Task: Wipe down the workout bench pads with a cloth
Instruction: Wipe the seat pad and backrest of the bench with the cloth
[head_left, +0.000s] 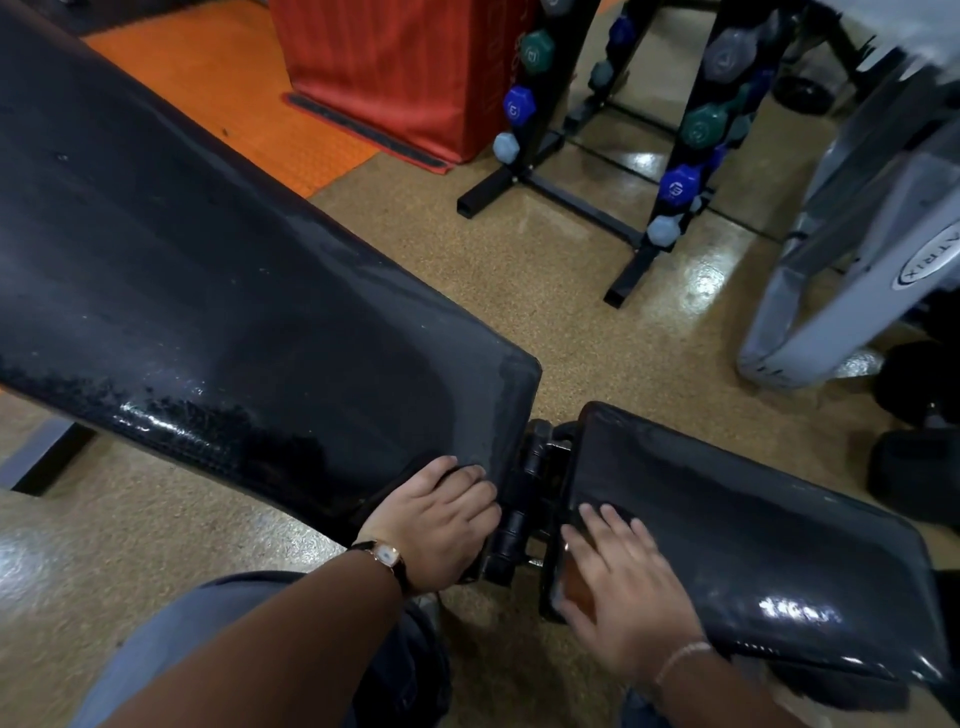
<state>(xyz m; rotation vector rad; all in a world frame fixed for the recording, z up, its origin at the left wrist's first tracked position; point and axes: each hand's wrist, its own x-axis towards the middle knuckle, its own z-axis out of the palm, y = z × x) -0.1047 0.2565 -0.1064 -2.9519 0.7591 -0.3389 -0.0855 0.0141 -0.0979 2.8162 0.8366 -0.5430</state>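
Note:
The black workout bench has a long back pad (218, 291) running to the upper left and a shorter seat pad (753, 525) at the lower right, joined by a black hinge (524, 499). Both pads look glossy and wet in patches. My left hand (441, 525), with a watch on its wrist, grips the near corner of the back pad beside the hinge, fingers curled over the edge. My right hand (623, 587) lies flat on the seat pad's near left corner, fingers straight. It presses on a small brown cloth (576, 587), which is mostly hidden under the palm.
Two black dumbbell racks (550, 156) with blue, green and grey dumbbells stand behind the bench. A red padded box (395, 67) sits on an orange mat (249, 98). A grey machine (852, 249) and black dumbbells (919, 395) are at the right. The floor is speckled tan.

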